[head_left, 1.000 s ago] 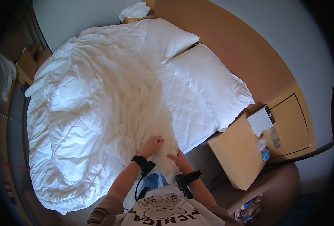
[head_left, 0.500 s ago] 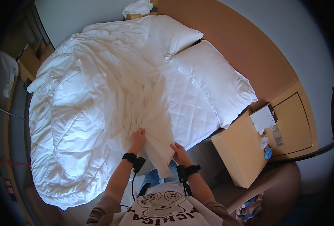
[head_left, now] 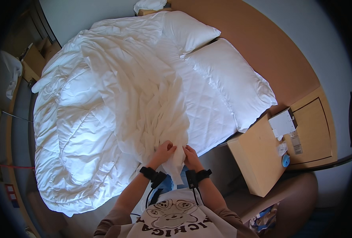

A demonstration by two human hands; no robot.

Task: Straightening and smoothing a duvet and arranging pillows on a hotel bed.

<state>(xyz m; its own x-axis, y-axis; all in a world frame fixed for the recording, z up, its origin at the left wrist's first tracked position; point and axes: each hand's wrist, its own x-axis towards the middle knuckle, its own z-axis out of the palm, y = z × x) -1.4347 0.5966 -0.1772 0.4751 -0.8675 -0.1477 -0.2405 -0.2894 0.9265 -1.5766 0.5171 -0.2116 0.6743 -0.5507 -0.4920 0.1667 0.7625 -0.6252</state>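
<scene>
A thin white duvet cover [head_left: 146, 95] lies bunched and creased across the bed, its near end gathered in front of my body. My left hand [head_left: 162, 154] is closed on a fold of it. Close beside, my right hand [head_left: 192, 158] pinches the cover's right edge between thumb and fingers. A strip of the cloth hangs down between my wrists. Under and left of the cover spreads a puffy white duvet [head_left: 79, 131]. To the right shows the quilted mattress pad [head_left: 207, 119].
Two white pillows [head_left: 190, 33] [head_left: 233, 81] lean near the brown headboard [head_left: 259, 47]. At the right stands a wooden nightstand [head_left: 255, 150] with a white box [head_left: 282, 123] and a blue round item [head_left: 286, 160]. A brown chair [head_left: 295, 194] is at lower right.
My left hand has moved right, toward my right hand, drawing the cover's folds together. The cloth between the hands is now narrower. The whole view has shifted slightly.
</scene>
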